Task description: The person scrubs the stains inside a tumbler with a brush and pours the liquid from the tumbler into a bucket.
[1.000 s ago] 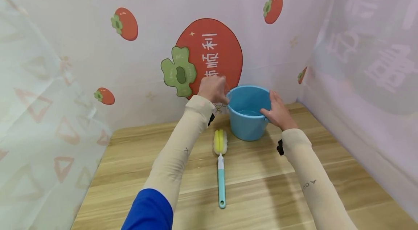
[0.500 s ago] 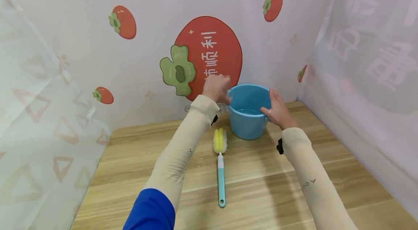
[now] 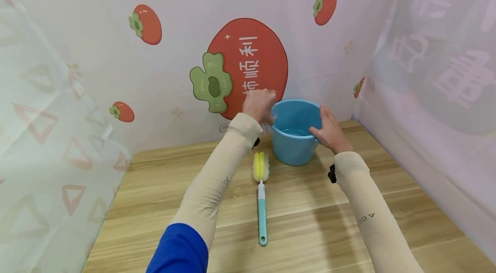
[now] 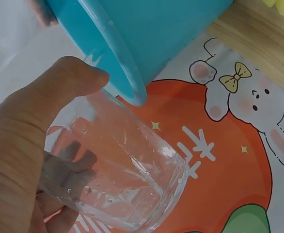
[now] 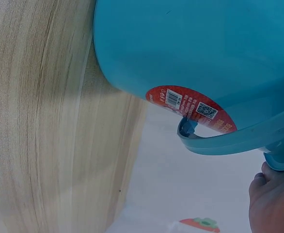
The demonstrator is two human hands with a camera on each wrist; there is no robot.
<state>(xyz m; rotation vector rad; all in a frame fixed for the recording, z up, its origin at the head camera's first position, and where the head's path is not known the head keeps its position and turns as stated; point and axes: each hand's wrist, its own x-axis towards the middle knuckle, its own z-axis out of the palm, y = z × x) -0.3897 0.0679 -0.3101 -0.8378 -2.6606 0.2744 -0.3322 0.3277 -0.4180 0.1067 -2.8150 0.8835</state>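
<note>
My left hand (image 3: 258, 105) grips a clear drinking glass (image 4: 127, 170), seen well in the left wrist view with droplets on its wall. The glass is tipped over, its mouth end at the rim of a blue plastic bucket (image 3: 294, 150). In that view the thumb lies along one side and the fingers show through the glass. My right hand (image 3: 331, 133) holds the bucket's right rim, thumb over the edge and fingers outside. Some clear water shows in the bottom of the bucket. A red label (image 5: 190, 108) marks the bucket's side in the right wrist view.
On the wooden table (image 3: 162, 204), in front of the bucket, lies a long-handled sponge brush (image 3: 262, 212) with a yellow and white head. Behind the table hangs a white cloth (image 3: 174, 70) printed with persimmons. Another cloth wall (image 3: 438, 135) borders the right side.
My left hand has shifted slightly right with the glass, closer over the bucket's rim. The right hand, the bucket and the brush have stayed in place.
</note>
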